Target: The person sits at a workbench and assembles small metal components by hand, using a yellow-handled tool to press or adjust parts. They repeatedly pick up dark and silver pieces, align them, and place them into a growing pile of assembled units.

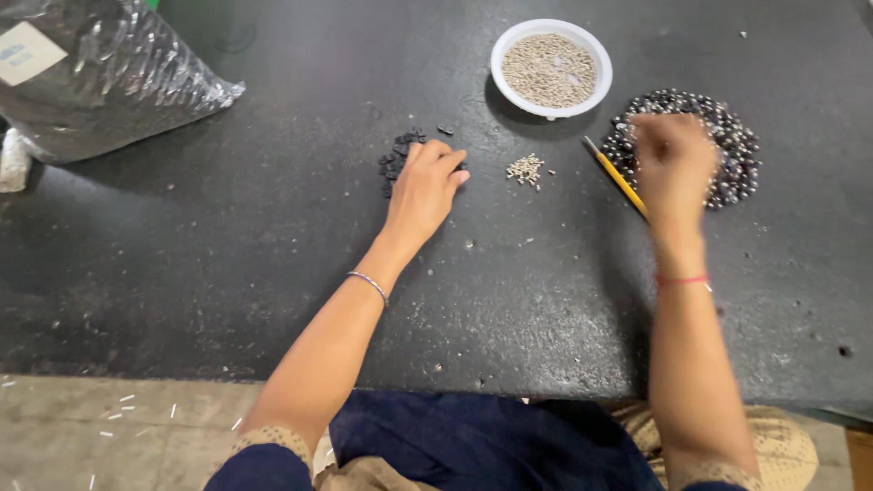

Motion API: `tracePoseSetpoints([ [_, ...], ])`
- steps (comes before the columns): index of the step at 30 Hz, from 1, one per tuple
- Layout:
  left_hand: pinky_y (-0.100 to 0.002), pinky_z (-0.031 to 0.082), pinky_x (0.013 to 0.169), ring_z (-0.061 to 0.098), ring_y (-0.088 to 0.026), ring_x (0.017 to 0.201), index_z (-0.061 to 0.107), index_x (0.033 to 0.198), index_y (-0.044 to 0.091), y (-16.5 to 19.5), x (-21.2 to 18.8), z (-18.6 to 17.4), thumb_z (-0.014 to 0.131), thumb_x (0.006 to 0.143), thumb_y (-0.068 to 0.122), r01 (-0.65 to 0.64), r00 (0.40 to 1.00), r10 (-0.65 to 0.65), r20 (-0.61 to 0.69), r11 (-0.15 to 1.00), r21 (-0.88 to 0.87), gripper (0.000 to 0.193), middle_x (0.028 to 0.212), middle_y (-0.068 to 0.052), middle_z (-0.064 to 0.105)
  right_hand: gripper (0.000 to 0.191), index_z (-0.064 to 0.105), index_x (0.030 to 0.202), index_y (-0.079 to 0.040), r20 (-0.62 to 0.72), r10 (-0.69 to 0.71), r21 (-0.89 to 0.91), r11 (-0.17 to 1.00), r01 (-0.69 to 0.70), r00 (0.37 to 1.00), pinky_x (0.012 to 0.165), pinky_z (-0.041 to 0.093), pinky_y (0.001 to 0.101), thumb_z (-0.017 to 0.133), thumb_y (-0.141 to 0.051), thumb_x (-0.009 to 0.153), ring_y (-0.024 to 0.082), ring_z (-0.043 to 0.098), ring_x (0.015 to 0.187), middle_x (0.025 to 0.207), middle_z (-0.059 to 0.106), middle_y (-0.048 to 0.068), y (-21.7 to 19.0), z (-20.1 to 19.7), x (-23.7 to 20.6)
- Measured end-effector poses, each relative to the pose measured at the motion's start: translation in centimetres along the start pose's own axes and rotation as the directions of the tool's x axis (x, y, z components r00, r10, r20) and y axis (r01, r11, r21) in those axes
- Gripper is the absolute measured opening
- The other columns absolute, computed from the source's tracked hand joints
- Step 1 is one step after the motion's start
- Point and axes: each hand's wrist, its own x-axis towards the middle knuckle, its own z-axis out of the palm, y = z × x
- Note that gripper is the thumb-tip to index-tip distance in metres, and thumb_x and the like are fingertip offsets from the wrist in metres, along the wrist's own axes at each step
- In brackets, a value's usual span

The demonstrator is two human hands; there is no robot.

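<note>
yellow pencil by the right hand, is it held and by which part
Cannot be told: the blurred right hand covers the yellow pencil's far end, over the bead pile.

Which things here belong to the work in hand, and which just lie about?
In use:
left hand on small dark pieces
right hand over pile of dark beads
yellow-handled tool
small pale pieces
white bowl of pale pieces

Lying about:
plastic bag

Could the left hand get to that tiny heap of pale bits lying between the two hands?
Probably yes. The left hand rests on the small pile of dark pieces, and the tiny heap of pale bits lies just to its right on the dark table, with only bare surface between them.
</note>
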Motion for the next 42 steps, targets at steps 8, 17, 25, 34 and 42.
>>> tracePoseSetpoints([
  [8,-0.041,0.052,0.084,0.061,-0.027,0.098,0.075,0.098,0.007,-0.2,0.6,0.5,0.078,0.087,0.012,0.089,0.996,-0.090,-0.011,0.995,-0.043,0.012,0.097,-0.006,0.064,0.019,0.079,0.105,-0.007,0.343,0.028,0.086,0.994,-0.062,0.939,0.069,0.052,0.0380,0.080,-0.008,0.086,0.028,0.068,0.074,0.090,0.070,0.012,-4.2,2.7,-1.1],
  [17,-0.040,0.053,0.081,0.066,-0.027,0.093,0.069,0.097,0.005,0.4,0.2,0.1,0.076,0.090,0.008,0.073,0.997,-0.077,-0.020,0.989,-0.131,0.011,0.093,-0.007,0.069,0.015,0.079,0.100,-0.009,0.319,0.057,0.035,0.997,-0.072,0.946,0.070,0.052,0.0405,0.080,-0.013,0.085,0.029,0.067,0.077,0.088,0.068,0.010,-5.1,3.6,-1.5],
  [25,-0.024,0.061,0.076,0.074,-0.011,0.084,0.071,0.115,-0.003,0.8,-0.6,2.1,0.069,0.093,0.005,0.435,0.891,-0.351,0.287,0.485,-0.758,0.024,0.096,-0.009,0.079,0.006,0.073,0.097,-0.005,0.218,-0.050,0.019,0.999,0.047,0.975,0.073,0.052,0.0423,0.075,-0.009,0.093,0.034,0.066,0.085,0.091,0.066,0.012,-6.3,4.0,-1.8],
  [34,-0.023,0.060,0.073,0.073,-0.010,0.080,0.073,0.109,-0.003,1.4,-0.9,2.3,0.074,0.090,0.005,0.452,0.882,-0.364,0.298,0.480,-0.752,0.021,0.092,-0.008,0.078,0.012,0.070,0.101,-0.003,0.267,-0.124,0.301,0.953,0.039,0.956,0.072,0.054,0.0333,0.077,-0.008,0.093,0.023,0.067,0.080,0.095,0.069,0.009,-10.9,3.7,-1.9],
  [42,-0.022,0.060,0.070,0.071,-0.007,0.077,0.075,0.104,-0.003,2.6,-0.6,1.8,0.077,0.088,0.007,0.427,0.898,-0.350,0.268,0.536,-0.729,0.018,0.087,-0.006,0.078,0.014,0.069,0.101,-0.003,0.266,-0.148,0.301,0.951,0.064,0.952,0.069,0.054,0.0325,0.078,-0.008,0.092,0.022,0.067,0.079,0.095,0.069,0.008,-11.8,3.6,-1.9],
])
